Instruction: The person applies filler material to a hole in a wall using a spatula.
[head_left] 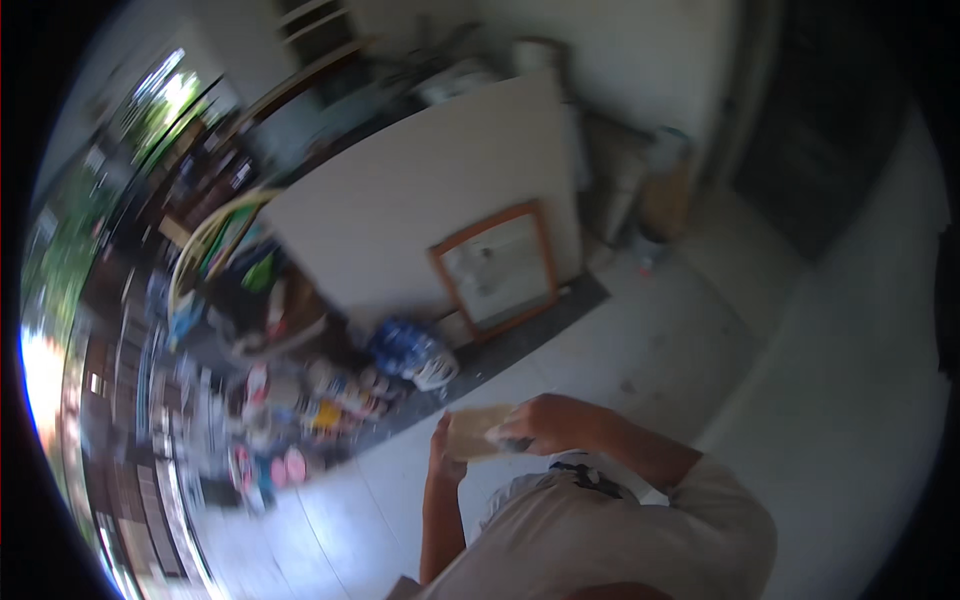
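Note:
A pale yellowish, flat rectangular piece (475, 432) is held up in front of my body. My left hand (442, 456) grips its left edge, with the fingers closed on it. From the right, my right hand (548, 424) reaches over the piece's right end. Its fingers are closed around something small, whitish and dark grey (510, 440), too blurred to name. That small thing appears to touch the face of the piece.
A large pale board (430, 170) leans ahead, with a wooden-framed mirror (500, 270) against it. Blue-wrapped plastic bottles (410, 350), several jars and cans (330, 405), and pink items (290, 466) stand on the floor at left. A dark doorway (830, 160) is at far right.

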